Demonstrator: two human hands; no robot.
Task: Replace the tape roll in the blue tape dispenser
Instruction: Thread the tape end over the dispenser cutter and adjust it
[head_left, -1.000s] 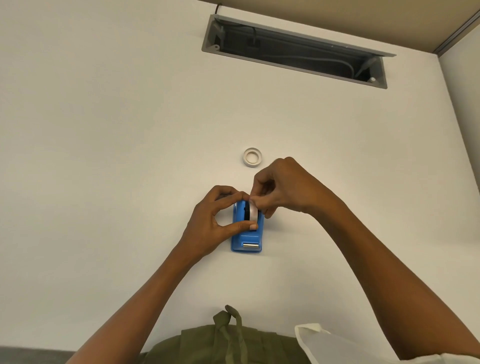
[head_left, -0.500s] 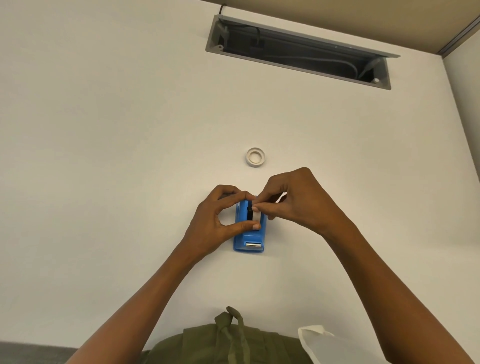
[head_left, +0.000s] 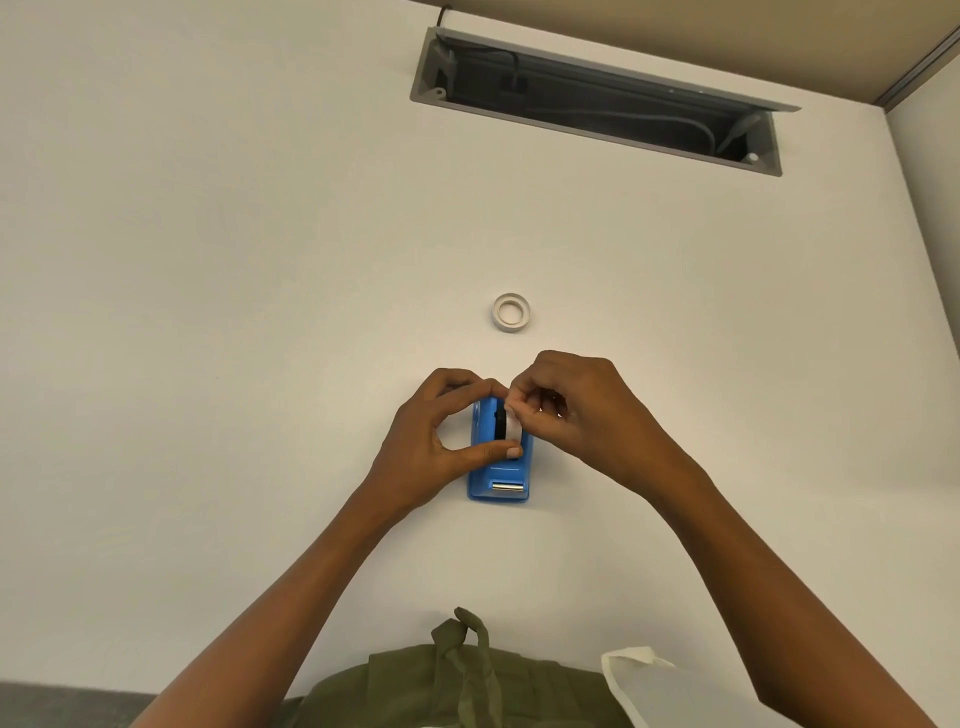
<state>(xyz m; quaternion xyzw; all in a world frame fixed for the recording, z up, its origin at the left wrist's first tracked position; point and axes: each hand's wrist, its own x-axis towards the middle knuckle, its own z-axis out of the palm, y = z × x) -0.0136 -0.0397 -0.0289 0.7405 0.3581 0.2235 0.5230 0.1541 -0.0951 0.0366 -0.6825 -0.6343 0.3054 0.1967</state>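
Left hand (head_left: 434, 441) clamps dispenser (head_left: 500, 467) on table (head_left: 208, 364); right hand (head_left: 571, 410) pinches tape roll (head_left: 513, 430) at its slot; seat it square, press down; spare ring (head_left: 511, 312) lies beyond.

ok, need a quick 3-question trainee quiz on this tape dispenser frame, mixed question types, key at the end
1. True or false: the blue tape dispenser lies on the white table with its metal cutter end nearest the person.
2. Which hand steadies the dispenser body? A) left hand B) right hand
3. Fill in: the white ring lying apart on the table is on the ____ side of the dispenser from the person.

Key: 1 true; 2 A; 3 far
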